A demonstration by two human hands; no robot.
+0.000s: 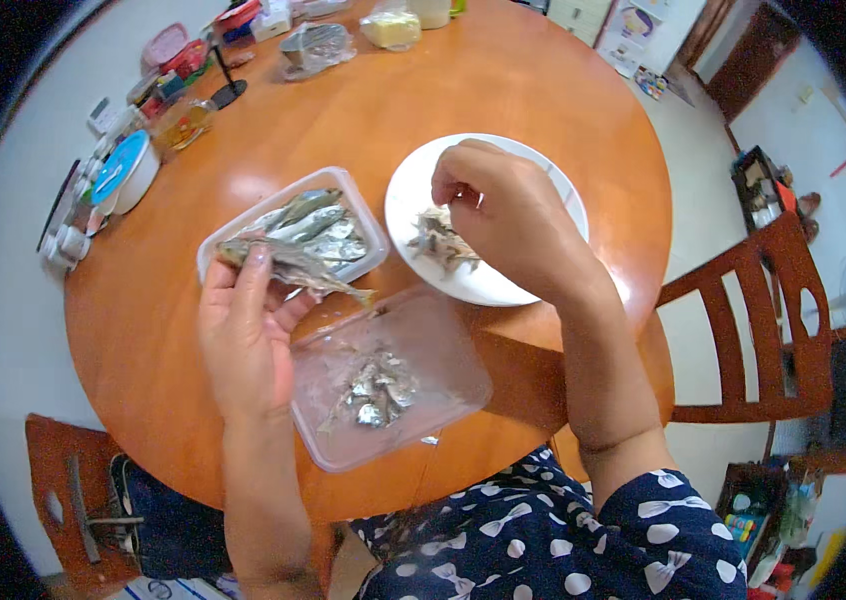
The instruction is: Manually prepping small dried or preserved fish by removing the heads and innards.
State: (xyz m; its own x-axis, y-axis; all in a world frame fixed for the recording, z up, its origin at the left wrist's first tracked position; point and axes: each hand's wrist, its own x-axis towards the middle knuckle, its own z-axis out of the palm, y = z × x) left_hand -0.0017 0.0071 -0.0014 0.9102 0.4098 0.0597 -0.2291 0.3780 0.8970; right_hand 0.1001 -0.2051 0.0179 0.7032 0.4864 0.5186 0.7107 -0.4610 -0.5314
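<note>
My left hand (246,345) holds a small silvery fish (299,268) between thumb and fingers, its tail pointing right. The fish is over the near edge of a clear plastic tub (376,238), where several whole small fish (318,225) lie. Above a white plate (409,191) is my right hand (509,217), its fingers curled together; whether anything is pinched in them is hidden. Shredded fish pieces (438,240) lie on the plate, partly covered by that hand. Nearest my body, a translucent plastic lid (441,352) carries silvery fish scraps (381,390).
The round wooden table (528,82) has jars, a blue-lidded tub (122,172), a black stand (229,91) and wrapped food (391,28) along its left and far edges. Wooden chairs stand at right (753,322) and lower left (55,487). A small silvery scrap (429,440) lies beside the lid.
</note>
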